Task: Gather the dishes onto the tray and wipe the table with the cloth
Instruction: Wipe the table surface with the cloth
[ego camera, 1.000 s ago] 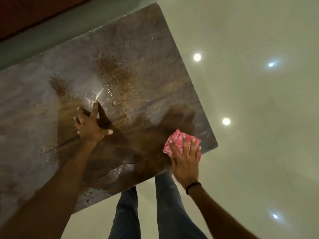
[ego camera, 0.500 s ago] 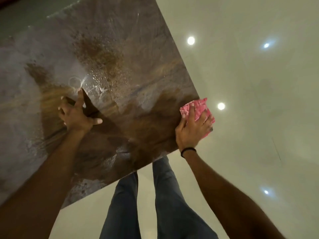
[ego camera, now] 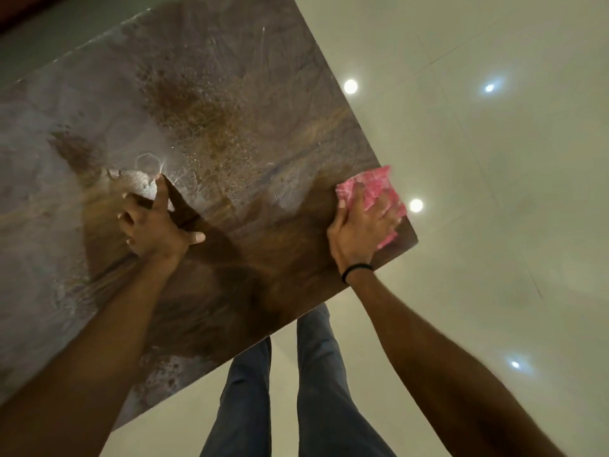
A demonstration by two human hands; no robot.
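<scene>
The pink cloth [ego camera: 372, 186] is pressed flat at the right corner of the surface [ego camera: 230, 94] by the right hand [ego camera: 361, 230], with the fingers spread nearly straight over it. The cloth is judged soft, light and crumpled, best kept under the palm. The left hand [ego camera: 155, 225] holds nothing and is propped on the glossy, wet-streaked marbled stone.

Cloth [ego camera: 370, 184] half under right hand [ego camera: 359, 229] (table [ego camera: 230, 94] off-frame left, above)

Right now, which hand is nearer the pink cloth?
Right. The right hand presses on the cloth at the table corner; the left hand rests on the table, well apart from it.
</scene>
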